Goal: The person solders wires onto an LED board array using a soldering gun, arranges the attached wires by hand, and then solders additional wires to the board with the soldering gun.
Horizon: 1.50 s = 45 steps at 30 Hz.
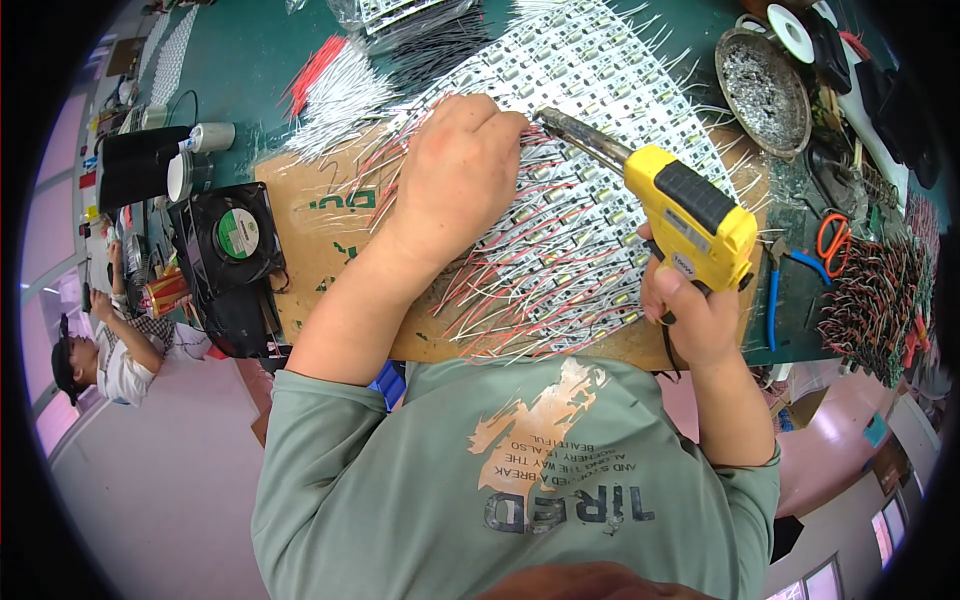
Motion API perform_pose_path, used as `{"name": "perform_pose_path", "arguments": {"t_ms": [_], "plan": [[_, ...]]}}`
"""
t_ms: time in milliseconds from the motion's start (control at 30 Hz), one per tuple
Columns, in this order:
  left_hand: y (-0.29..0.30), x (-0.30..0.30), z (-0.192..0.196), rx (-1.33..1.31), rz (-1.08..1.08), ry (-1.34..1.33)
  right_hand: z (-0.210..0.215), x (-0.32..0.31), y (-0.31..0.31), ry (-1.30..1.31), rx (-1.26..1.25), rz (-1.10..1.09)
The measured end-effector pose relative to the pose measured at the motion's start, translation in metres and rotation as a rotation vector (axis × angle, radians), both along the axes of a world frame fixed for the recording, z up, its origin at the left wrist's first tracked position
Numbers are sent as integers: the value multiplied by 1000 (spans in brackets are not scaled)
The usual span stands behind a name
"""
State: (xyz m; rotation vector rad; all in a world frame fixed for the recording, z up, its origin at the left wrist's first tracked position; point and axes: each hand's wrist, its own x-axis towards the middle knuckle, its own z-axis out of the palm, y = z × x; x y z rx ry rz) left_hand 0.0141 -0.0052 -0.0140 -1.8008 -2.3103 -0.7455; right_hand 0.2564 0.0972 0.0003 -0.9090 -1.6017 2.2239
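Soldering gun [697, 215], over the circuit-board panel [600, 205], grasped in the right hand [690, 308]: likely rigid, light, hot at the barrel [588, 138], best taken well behind it. Cannot tell whether pinching anything with the left hand [460, 165], curled nearby.

Bare cardboard [305, 235] is leaving a lane between the fan [235, 237] and the left forearm [365, 300]. Farther off, open table [262, 85] is running between the cup [212, 137] and the white wires [345, 95]. Over the boards [570, 60], the left hand [462, 165] and the soldering gun [690, 215] are nearly meeting, leaving little room between. Leads [500, 290] are spreading nearward, cluttering low passage. On the right, the dish [780, 150], pliers [772, 305] and wire bundle [875, 310] are standing in the way.
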Motion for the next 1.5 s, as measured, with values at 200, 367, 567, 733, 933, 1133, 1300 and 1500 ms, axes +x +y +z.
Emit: {"name": "perform_pose_path", "arguments": {"t_ms": [200, 367, 567, 733, 933, 1133, 1300, 1500], "plan": [[1, 1, 0, 5, 0, 11, -3, 1, 0, 2, -3, -2], [1, 1, 0, 19, -5, 10, 5, -2, -2, 11, -22, -57], [2, 2, 0, 19, -3, 4, 10, -4, 0, 15, -12, -148], [1, 2, 3, 5, 5, -3, 15, -9, 8, 44, 29, -105], [2, -2, 15, 69, 49, -148, 15, -22, 3, 72, 63, -159], [2, -19, 14, -32, 104, -182, 9, -27, 7, 69, 26, -76], [3, -18, 5, -10, 81, -105, 5, -27, 6, 42, 24, -58], [4, -16, 6, -32, 56, -44, 1, -25, 5, 25, 50, -53]]}}
